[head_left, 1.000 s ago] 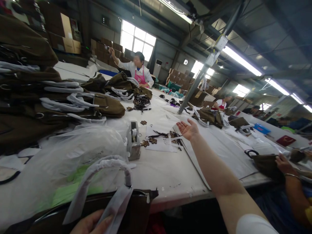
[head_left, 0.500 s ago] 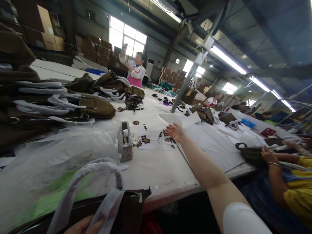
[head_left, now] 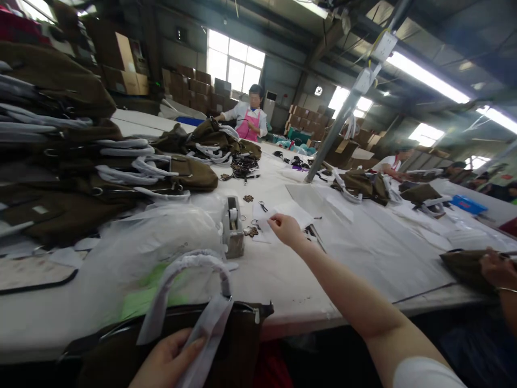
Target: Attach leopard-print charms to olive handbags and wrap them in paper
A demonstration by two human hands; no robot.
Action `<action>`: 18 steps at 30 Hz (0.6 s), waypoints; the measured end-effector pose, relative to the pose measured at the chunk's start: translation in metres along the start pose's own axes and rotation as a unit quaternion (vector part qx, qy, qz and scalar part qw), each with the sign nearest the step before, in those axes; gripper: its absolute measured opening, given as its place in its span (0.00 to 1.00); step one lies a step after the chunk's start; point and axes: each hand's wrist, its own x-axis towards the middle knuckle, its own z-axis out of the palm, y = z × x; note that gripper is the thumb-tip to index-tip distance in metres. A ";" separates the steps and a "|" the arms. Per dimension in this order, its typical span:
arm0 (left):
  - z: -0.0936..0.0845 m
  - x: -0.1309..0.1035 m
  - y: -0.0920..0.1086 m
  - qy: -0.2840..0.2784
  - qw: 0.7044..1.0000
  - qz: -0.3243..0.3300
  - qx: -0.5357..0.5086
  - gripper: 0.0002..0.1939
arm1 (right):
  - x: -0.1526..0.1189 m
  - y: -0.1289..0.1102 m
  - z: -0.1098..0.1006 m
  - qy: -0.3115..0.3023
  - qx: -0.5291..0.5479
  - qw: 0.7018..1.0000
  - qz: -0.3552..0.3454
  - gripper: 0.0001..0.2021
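Note:
At the table's near edge a dark brown handbag [head_left: 238,334] stands with its zip end toward the right. My left hand [head_left: 169,358] is closed on the bag's handle [head_left: 210,334], which is wrapped in white paper. My right hand [head_left: 287,229] is stretched out over the table with its fingers pinched together. Whatever lies between those fingertips is too small to make out. Close by are white paper [head_left: 297,210], a flower-shaped charm [head_left: 251,231] and a small metal clasp [head_left: 263,207]. Another flower charm [head_left: 247,198] sits farther back.
A grey tape dispenser [head_left: 233,231] stands beside clear plastic bags [head_left: 161,231]. Brown handbags [head_left: 189,170] are stacked at the left. A metal post [head_left: 333,134] rises from the table. A person in a pink apron [head_left: 248,124] stands across; a co-worker's hand [head_left: 498,268] is at right.
My right hand has gone from open, fingers spread, to a pinch above the charms. More of my left hand shows on the handle. The view has turned left.

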 end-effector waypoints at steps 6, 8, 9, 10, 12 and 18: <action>0.000 -0.001 -0.002 -0.007 1.000 0.000 -0.009 0.28 | -0.013 -0.030 0.068 -0.104 0.121 0.987 0.003 0.12; -0.001 0.001 -0.005 -0.007 1.000 0.011 -0.006 0.29 | -0.013 -0.036 0.082 -0.087 0.151 0.985 0.015 0.12; -0.001 0.002 -0.006 -0.009 1.000 0.017 -0.007 0.29 | -0.013 -0.040 0.086 -0.077 0.167 0.983 0.019 0.12; -0.002 0.003 -0.007 -0.013 1.000 0.020 -0.007 0.29 | -0.014 -0.044 0.088 -0.068 0.184 0.980 0.023 0.11; -0.004 0.004 -0.009 -0.031 0.999 0.018 -0.008 0.28 | -0.019 -0.051 0.088 -0.052 0.210 0.976 0.028 0.11; -0.004 0.005 -0.009 -0.024 0.999 0.031 0.002 0.27 | -0.048 -0.048 0.087 -0.056 0.213 0.975 0.043 0.13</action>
